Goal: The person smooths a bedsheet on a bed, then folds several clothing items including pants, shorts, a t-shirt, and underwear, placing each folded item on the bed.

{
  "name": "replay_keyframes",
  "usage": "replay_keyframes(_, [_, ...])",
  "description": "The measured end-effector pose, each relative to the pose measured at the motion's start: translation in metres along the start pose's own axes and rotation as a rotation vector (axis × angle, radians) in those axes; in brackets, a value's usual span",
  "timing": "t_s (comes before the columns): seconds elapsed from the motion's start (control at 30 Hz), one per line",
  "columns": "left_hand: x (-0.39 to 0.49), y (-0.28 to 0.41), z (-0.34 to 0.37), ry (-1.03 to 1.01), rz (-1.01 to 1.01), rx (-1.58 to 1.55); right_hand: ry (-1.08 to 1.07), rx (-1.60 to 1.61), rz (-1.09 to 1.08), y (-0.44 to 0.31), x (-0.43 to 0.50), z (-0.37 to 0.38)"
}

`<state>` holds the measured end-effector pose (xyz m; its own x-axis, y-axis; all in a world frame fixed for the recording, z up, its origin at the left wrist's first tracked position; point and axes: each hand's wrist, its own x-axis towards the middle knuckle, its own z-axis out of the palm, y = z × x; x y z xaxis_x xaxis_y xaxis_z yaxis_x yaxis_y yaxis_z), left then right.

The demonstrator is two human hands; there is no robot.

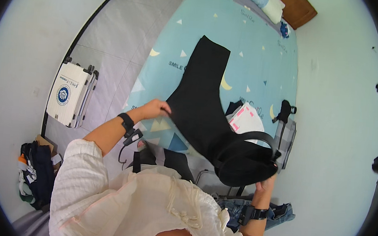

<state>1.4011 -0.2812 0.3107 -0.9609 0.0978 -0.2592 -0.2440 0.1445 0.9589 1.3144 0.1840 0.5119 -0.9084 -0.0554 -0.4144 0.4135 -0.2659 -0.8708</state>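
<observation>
A black garment [204, 96] with straps is stretched between my hands, its far part lying on the bed's patterned blue-green sheet [216, 23]. My left hand [158, 110] pinches its left edge between thumb and fingers. At the lower right, my right hand [265, 184] holds the garment's bunched end from below; the black cloth hides most of its fingers. A black strap loops up above that bunched end. Just beyond it, a folded white cloth with pink marks [247, 119] lies on the bed, partly covered, beside a dark folded cloth [233, 107].
A grey checked cloth [288, 142] and a black object with a strap [284, 112] are at the bed's right edge. Blue jeans [279, 216] lie near my right forearm. A white suitcase [69, 95] stands at left, with piled dark clothes [39, 173] below. Pillows [266, 6] lie at the far end.
</observation>
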Motion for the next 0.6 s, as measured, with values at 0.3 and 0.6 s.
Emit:
replay_keyframes(0.3, [-0.033, -0.103, 0.046, 0.167, -0.53, -0.339, -0.176, -0.113, 0.22, 0.086, 0.188, 0.083])
replay_keyframes(0.6, [0.057, -0.154, 0.034, 0.52, -0.641, -0.237, -0.124, -0.812, 0.239, 0.212, 0.373, 0.107])
